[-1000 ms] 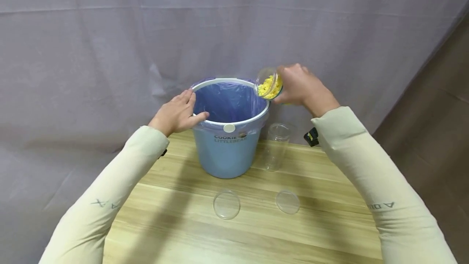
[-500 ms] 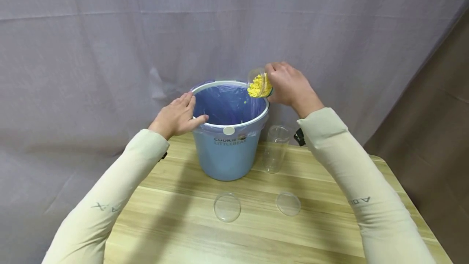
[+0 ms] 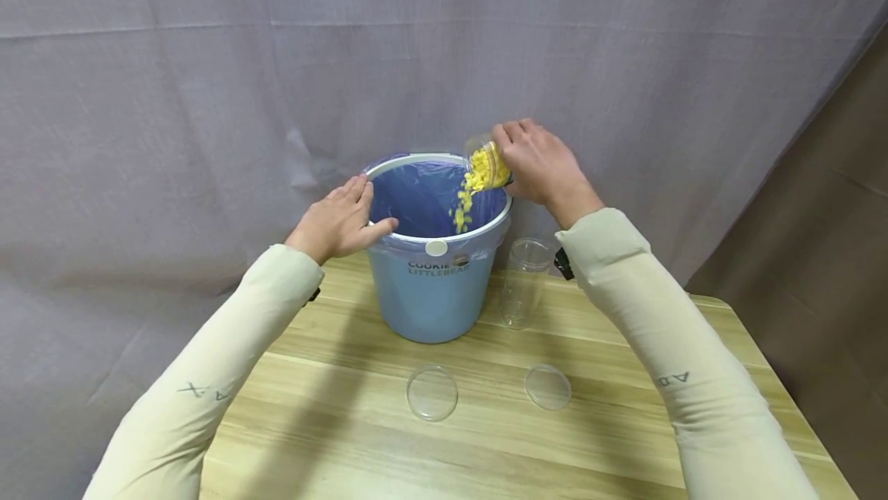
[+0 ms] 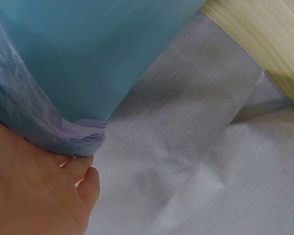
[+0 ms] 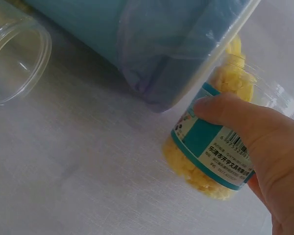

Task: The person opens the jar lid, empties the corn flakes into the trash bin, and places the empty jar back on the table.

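My right hand (image 3: 541,165) grips a clear plastic jar (image 5: 213,142) with a teal and white label, tilted over the right side of the bin's rim. Small yellow pieces (image 3: 461,211) fall from its mouth into the blue trash bin (image 3: 430,296), and more yellow pieces still lie in the jar. A translucent purple bag (image 3: 416,192) lines the bin and folds over its white rim. On the rim's left side rests my left hand (image 3: 338,221), fingers extended and thumb over the front edge. In the left wrist view its fingers touch the bag's fold (image 4: 83,134).
A lidless clear jar (image 3: 523,284) stands upright on the wooden table (image 3: 361,438), right of the bin. Two clear round lids, a left lid (image 3: 432,392) and a right lid (image 3: 547,387), lie in front. A grey curtain (image 3: 208,99) hangs behind.
My right hand has moved left over the bin and tipped the jar further. Yellow pieces now pour out in a stream. The left hand has stayed on the rim.
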Demonstrator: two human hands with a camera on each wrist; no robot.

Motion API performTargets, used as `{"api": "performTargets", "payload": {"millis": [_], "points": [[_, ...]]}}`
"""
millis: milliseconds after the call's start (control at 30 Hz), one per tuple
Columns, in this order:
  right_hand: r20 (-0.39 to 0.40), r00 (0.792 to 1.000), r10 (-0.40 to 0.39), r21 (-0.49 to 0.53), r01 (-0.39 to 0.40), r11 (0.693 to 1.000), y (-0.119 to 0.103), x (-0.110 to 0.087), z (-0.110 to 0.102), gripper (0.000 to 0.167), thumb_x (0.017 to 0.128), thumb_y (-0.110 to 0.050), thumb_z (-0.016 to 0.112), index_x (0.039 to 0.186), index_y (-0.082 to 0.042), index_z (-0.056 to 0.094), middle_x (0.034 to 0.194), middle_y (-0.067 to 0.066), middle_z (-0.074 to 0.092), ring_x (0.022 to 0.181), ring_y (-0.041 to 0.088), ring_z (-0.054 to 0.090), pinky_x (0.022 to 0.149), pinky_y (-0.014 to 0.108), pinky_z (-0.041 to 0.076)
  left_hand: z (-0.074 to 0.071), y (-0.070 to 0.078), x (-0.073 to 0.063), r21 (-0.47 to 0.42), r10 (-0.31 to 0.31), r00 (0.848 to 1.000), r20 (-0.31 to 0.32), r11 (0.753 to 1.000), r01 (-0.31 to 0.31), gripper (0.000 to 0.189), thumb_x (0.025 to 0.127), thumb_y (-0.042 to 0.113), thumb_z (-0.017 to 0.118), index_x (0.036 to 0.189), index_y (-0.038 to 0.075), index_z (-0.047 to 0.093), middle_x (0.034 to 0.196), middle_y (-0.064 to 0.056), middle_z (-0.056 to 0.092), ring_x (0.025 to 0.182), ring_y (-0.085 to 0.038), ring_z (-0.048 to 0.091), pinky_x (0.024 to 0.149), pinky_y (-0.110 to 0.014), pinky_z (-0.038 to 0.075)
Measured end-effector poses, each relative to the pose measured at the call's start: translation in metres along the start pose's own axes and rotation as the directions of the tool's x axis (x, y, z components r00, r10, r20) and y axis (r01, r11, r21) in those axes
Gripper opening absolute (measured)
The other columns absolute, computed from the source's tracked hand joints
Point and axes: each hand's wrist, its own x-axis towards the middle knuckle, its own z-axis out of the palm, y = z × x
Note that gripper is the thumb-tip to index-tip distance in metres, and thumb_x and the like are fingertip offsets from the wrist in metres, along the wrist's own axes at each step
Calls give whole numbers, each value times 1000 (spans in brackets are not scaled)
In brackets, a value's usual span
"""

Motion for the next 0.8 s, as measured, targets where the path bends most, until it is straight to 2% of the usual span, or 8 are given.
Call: {"api": "performTargets", "payload": {"millis": [400,800], "points": [[-66,997,-44,-61,40,997,-3,2,4,78,75,-13,95,136,11,51,141,31,60,132,47,58,117,53,50,0,0,1,1,-8,1000,3,1000,8,99,103,66,37,162,-14,23,173,-30,17,163,-44,19,135,-53,22],[-95,992,-78,-82,70,994,0,4,0,77,74,-12,96,133,11,51,139,31,60,133,48,57,118,54,49,-1,3,1,-7,-16,1000,0,1000,16,100,103,66,37,162,-13,22,174,-30,16,164,-43,18,135,-53,21]]}}
